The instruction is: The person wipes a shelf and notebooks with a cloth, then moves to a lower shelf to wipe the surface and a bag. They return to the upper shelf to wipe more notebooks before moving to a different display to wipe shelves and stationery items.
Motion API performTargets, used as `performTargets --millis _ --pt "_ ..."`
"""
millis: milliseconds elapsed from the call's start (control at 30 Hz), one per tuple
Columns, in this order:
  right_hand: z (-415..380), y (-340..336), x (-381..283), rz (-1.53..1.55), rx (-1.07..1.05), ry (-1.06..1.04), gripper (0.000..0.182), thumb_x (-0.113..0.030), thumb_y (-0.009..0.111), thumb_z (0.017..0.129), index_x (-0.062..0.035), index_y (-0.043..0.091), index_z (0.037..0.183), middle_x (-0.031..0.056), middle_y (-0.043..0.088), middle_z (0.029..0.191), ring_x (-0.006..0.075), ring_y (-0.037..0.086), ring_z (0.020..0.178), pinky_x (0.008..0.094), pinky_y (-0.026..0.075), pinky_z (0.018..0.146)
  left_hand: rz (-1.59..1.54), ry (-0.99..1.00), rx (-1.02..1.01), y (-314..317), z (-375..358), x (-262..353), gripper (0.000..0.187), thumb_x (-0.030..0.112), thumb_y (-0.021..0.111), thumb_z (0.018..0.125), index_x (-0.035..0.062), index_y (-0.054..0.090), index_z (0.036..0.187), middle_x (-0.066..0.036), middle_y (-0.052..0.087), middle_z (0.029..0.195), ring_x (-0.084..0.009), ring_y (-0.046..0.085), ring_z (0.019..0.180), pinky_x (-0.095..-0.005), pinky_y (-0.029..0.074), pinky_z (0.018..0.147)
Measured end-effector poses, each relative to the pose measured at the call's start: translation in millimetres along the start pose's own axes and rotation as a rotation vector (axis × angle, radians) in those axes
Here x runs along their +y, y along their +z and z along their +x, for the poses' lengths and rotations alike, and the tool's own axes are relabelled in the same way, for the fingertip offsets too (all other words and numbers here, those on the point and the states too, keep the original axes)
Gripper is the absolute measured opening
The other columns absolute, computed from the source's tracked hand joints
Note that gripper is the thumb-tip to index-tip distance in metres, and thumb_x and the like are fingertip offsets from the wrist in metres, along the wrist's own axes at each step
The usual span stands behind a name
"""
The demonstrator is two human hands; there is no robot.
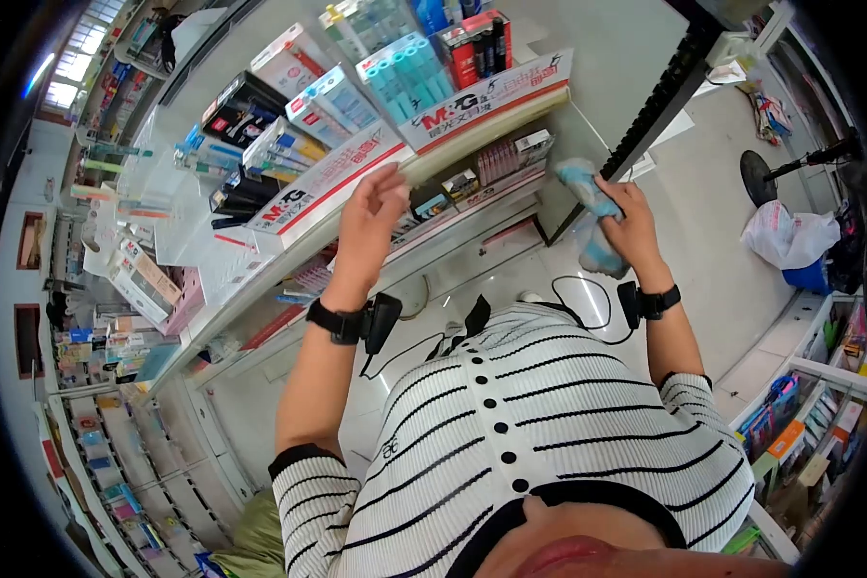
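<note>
My left hand [371, 220] is raised in front of the shelf's front edge, just below a red and white label strip [332, 178]. Its fingers are loosely curled with a gap to the thumb, and nothing shows between them. My right hand [632, 223] grips a crumpled blue and grey cloth [602, 246], which hangs beside the glass end of the shelf unit. Above the hands, boxes of pens stand on the top shelf, among them a box of turquoise pens [405, 77] and a red box with black pens [477, 53].
A lower shelf [491, 197] holds small packs. At the right are a black fan [759, 177], a white plastic bag [790, 234] over a blue bin, and a rack of stationery [800, 433]. Further shelving [130, 453] stands at the left. Black cables hang from both wrist devices.
</note>
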State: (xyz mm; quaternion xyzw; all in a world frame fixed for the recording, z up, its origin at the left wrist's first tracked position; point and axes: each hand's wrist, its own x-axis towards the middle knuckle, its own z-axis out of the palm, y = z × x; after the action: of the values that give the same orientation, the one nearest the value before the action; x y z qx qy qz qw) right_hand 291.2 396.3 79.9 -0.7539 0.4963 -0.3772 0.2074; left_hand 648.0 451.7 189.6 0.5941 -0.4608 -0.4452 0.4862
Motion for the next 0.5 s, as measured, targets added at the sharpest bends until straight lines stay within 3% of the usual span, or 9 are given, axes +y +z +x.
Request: performTargets --millis 33,133,167,200,267,400,500 --pt "-4.5 -5.6 3.8 0.001 -0.015 0.019 0.058 0.005 0.058 0.065 -0.0134 0.061 0.12 0.0123 0.056 0.099 0.0309 0.053 0.097 0.0348 0.044 0.088 -0.073 -0.042 0.008 6.6 9.6 1.8 0.049 0.013 0.057 0.09 -0.0039 0.042 0.133 -0.015 0.052 0.128 -0.0165 0.053 0.106 -0.0286 0.041 0.092" --pt "-16.7 -17.1 10.5 -0.002 -0.026 0.068 0.059 0.005 0.059 0.065 -0.0136 0.061 0.121 0.0126 0.056 0.099 0.0307 0.053 0.097 0.0346 0.044 0.088 -0.114 -0.106 0.023 18.8 34.0 1.0 0.053 0.017 0.059 0.089 -0.0054 0.039 0.134 -0.014 0.05 0.128 -0.0171 0.05 0.11 -0.0285 0.041 0.092" --pt "-19.8 -19.9 12.0 -0.009 -0.035 0.09 0.06 0.005 0.059 0.064 -0.0135 0.061 0.121 0.0127 0.056 0.099 0.0305 0.053 0.098 0.0344 0.044 0.088 -0.111 -0.06 0.004 23.4 37.5 3.0 0.056 0.02 0.061 0.09 -0.0058 0.038 0.134 -0.005 0.054 0.108 -0.0114 0.051 0.091 -0.0256 0.042 0.086" --pt "-22.3 -21.8 12.8 -0.006 -0.025 0.095 0.06 0.005 0.059 0.064 -0.0135 0.061 0.121 0.0127 0.056 0.099 0.0305 0.053 0.098 0.0344 0.044 0.088 -0.104 -0.057 -0.005 26.1 39.7 4.5 0.056 0.02 0.061 0.09 -0.0058 0.038 0.134 -0.005 0.054 0.108 -0.0114 0.051 0.091 -0.0256 0.042 0.086" --pt "-24.6 -24.0 12.2 0.028 0.007 0.082 0.059 0.004 0.061 0.066 -0.012 0.059 0.123 0.013 0.057 0.1 0.0311 0.054 0.097 0.0348 0.044 0.088 0.041 -0.072 0.064 28.1 42.1 5.3 0.059 0.02 0.062 0.087 -0.0069 0.038 0.134 -0.01 0.053 0.112 -0.0155 0.051 0.104 -0.0284 0.042 0.088" --pt "0.1 -29.1 -18.5 0.131 0.076 0.025 0.057 0.003 0.061 0.07 -0.0105 0.056 0.125 0.0134 0.057 0.101 0.0316 0.055 0.095 0.0352 0.044 0.087 0.295 0.046 0.084 33.8 38.1 8.1 0.059 0.019 0.065 0.085 -0.0077 0.039 0.131 -0.012 0.053 0.108 -0.0157 0.052 0.1 -0.0286 0.043 0.086" --pt "39.5 -34.6 -62.9 0.134 0.216 -0.085 0.055 0.001 0.061 0.072 -0.0074 0.053 0.126 0.0147 0.056 0.103 0.0319 0.056 0.092 0.036 0.045 0.085 0.562 0.227 0.199 37.5 32.1 10.2 0.054 0.014 0.066 0.082 -0.0078 0.042 0.126 -0.018 0.053 0.109 -0.0231 0.053 0.099 -0.0326 0.044 0.087"
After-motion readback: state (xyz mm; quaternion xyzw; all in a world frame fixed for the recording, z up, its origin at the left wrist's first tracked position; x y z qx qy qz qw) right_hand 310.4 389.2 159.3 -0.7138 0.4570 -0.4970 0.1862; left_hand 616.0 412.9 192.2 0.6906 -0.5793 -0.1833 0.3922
